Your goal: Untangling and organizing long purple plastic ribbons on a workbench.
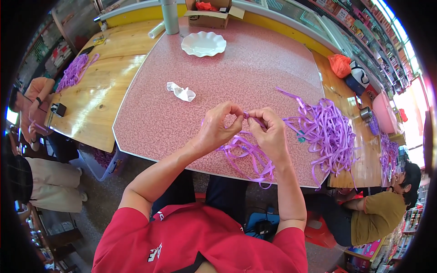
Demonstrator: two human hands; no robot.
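Left hand [218, 125] and right hand [268, 129] together, fingertips pinched on a purple ribbon strip [248, 152] trailing below onto the pink table [255, 68]. Crumpled white wrapper [182, 92] beyond the left hand; loose ribbon pile [325, 132] right of both. Best kept taut, pinch close, loops untangled.

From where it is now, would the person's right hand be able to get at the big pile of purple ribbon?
Probably yes: the ribbon pile lies just right of the right hand on the pink tabletop, nothing between, though that hand is pinching a ribbon strand.
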